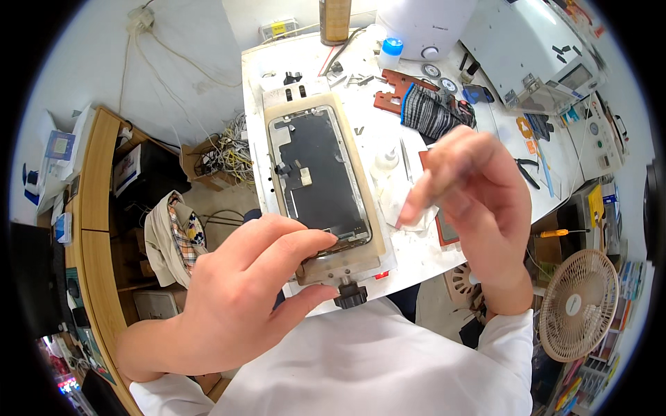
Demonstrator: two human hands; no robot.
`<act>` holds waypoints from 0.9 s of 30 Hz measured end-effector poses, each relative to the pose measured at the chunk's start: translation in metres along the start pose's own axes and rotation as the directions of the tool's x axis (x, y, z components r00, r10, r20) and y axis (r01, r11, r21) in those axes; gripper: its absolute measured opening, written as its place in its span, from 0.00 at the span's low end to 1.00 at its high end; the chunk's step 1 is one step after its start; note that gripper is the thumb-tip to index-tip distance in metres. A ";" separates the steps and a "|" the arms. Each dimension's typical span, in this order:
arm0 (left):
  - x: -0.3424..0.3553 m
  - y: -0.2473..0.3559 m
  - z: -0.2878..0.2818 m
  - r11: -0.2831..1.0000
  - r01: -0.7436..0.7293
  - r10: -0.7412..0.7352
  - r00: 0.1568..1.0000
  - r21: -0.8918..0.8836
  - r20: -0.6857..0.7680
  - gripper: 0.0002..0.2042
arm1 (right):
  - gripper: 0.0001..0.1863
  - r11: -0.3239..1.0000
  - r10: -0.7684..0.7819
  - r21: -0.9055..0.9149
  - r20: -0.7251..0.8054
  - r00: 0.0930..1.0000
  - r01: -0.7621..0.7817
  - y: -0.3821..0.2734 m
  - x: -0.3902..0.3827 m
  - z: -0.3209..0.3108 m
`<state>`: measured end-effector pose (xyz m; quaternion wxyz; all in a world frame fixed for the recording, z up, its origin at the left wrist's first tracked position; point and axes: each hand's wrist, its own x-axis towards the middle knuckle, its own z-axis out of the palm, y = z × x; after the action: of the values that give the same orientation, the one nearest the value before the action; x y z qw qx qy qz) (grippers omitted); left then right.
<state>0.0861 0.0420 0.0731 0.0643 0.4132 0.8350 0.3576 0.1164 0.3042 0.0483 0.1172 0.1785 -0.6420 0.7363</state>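
A phone screen assembly (319, 173) lies with its black inner side up, framed in metal, in a pale clamping holder (374, 239). My left hand (243, 284) grips the near end of that holder. Its fingertips press on the screen's near edge, and the thumb reaches round beside the black knob (351, 295). What lies under those fingers is hidden. My right hand (479, 208) is raised to the right of the holder, its fingers bent and smeared by motion. Whether it holds anything does not show. Below it lie a white tissue (415, 218) and a white nozzle bottle (386, 161).
Beyond sit a grey knitted glove (437, 111), a brown tool (395, 90), a blue-capped bottle (390, 53) and small metal parts. Pliers (528, 173) and a white machine (534, 52) are at the right. A fan (578, 305) stands near the table's right side.
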 end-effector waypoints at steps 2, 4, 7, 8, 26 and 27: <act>0.000 0.002 -0.001 0.999 0.035 -0.035 0.999 -0.001 -0.001 0.23 | 0.18 0.994 0.005 0.108 -0.007 1.000 -0.004 -0.002 -0.012 -0.010; -0.001 0.001 0.002 1.000 0.028 -0.028 0.999 0.001 -0.030 0.24 | 0.17 0.994 -0.006 0.106 0.074 0.997 -0.002 0.001 -0.022 -0.018; -0.006 -0.007 0.013 0.999 -0.032 0.034 0.993 0.019 -0.112 0.24 | 0.19 0.959 0.090 -0.279 0.165 0.982 -0.041 -0.016 -0.032 -0.012; -0.008 -0.008 0.014 0.999 -0.042 0.046 0.990 0.033 -0.135 0.23 | 0.22 0.920 0.043 -0.389 0.222 0.974 0.047 -0.016 -0.029 -0.009; -0.015 -0.034 0.030 0.898 -0.319 0.410 0.857 0.303 -0.312 0.20 | 0.20 0.501 -0.246 -0.704 0.443 0.862 0.504 0.015 -0.019 0.009; -0.016 -0.035 0.031 0.889 -0.325 0.425 0.848 0.323 -0.317 0.21 | 0.20 0.496 -0.251 -0.702 0.448 0.858 0.511 0.015 -0.018 0.009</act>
<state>0.0861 0.0329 0.0244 -0.2240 0.4971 0.7728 0.3250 0.1278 0.2945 0.0280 0.2518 0.3496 -0.8554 0.2874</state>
